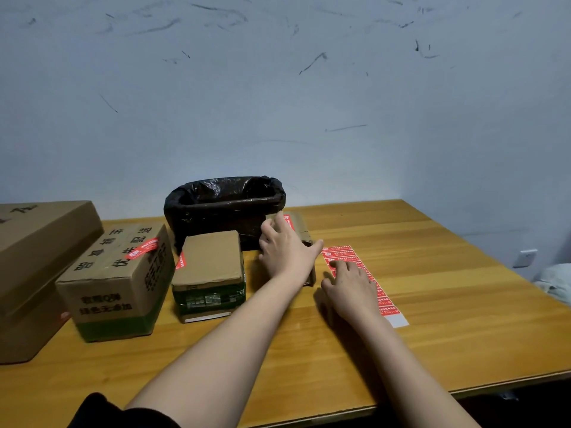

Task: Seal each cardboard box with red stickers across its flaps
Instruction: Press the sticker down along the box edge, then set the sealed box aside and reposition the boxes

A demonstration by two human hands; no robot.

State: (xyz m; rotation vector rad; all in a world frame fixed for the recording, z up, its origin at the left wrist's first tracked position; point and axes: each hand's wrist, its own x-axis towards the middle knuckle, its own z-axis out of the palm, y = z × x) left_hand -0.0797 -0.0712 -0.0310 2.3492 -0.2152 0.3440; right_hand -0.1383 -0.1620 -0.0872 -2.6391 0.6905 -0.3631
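Your left hand (pixel 285 247) lies flat, fingers spread, on the small brown cardboard box (pixel 298 230) by the black bag. Your right hand (pixel 350 284) presses straight fingers on the shiny red sticker strip (pixel 341 253), beside it on the wooden table (pixel 432 288).

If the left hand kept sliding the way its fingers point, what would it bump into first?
Probably the black bin. The left hand rests on a small box, fingers aimed at the wall, and the bin stands close beyond and slightly left. Depth is unclear, so it might slip past.
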